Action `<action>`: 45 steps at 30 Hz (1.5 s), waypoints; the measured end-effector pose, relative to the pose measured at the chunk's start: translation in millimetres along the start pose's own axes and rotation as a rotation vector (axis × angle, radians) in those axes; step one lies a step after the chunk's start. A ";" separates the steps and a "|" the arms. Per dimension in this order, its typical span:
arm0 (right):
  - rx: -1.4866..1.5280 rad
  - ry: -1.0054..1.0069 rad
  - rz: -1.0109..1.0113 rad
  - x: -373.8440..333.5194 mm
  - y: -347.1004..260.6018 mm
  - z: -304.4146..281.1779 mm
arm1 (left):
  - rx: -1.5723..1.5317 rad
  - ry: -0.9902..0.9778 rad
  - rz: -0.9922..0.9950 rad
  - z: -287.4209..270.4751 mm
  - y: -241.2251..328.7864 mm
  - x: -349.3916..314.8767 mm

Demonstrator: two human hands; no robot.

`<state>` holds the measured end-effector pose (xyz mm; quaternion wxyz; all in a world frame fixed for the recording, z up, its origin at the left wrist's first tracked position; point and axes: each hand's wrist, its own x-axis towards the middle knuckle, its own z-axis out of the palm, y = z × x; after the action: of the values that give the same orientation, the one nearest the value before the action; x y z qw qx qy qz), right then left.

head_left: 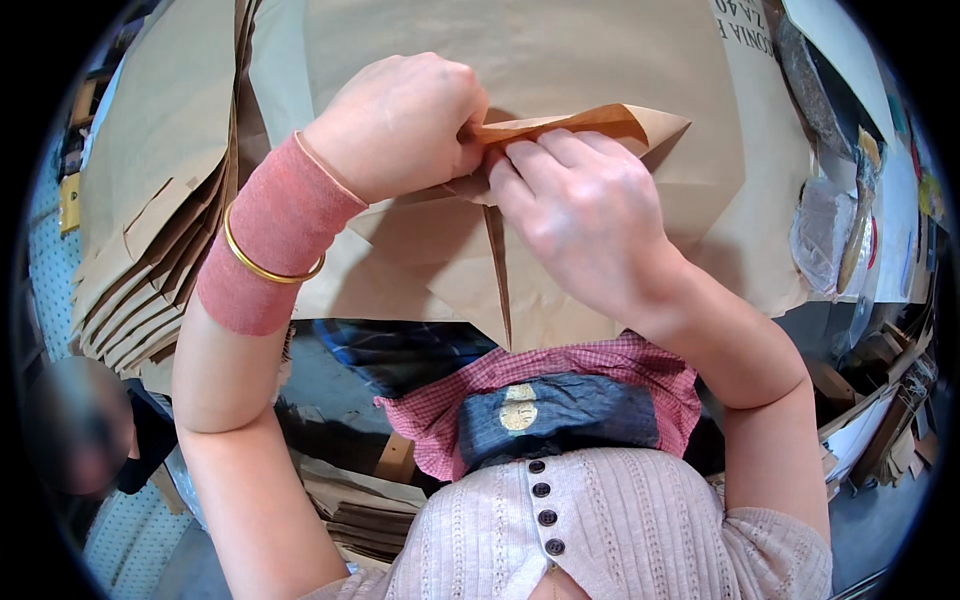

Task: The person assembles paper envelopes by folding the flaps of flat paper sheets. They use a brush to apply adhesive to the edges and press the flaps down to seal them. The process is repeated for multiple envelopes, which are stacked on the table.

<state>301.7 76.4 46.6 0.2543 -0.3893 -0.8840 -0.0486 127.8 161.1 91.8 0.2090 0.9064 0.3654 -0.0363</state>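
Note:
A large brown paper sack (620, 60) lies flat in front of me, its near end partly folded and standing up. My left hand (405, 125) is closed in a fist, pinching the raised paper between thumb and curled fingers. Close beside it, my right hand (585, 215) has its fingers bent over the edge of the same raised fold (645, 125), gripping it; its thumb is hidden. The fold gapes open toward the right into a pointed corner. Below the hands, a narrow slit-like crease runs toward me. A pink sleeve band and a gold bangle circle my left forearm.
Stacked brown paper sacks (150, 270) fan out on the left. At the right lie a clear plastic bag (823, 225) and a dark grey curved object (812, 90). Another person (150, 435) is at the lower left. More folded paper (370, 515) sits low beside me.

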 end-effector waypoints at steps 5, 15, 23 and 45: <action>-0.007 -0.008 0.031 0.4 -5.6 -1.8 | 0.139 0.005 -0.103 -1.4 14.8 -0.4; 0.000 0.054 0.053 -3.6 -9.9 5.7 | 0.304 -0.031 0.046 4.0 15.5 -5.5; 0.012 0.065 0.063 -6.5 -12.0 9.1 | 0.137 -0.008 0.130 8.3 -5.3 -6.4; -0.005 0.021 0.060 -5.2 -10.9 5.0 | 0.380 -0.024 0.198 12.6 -3.6 -11.3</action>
<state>294.7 66.8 40.9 0.2638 -0.4156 -0.8692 -0.0473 118.3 151.1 81.5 0.0412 0.9604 0.2588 -0.0946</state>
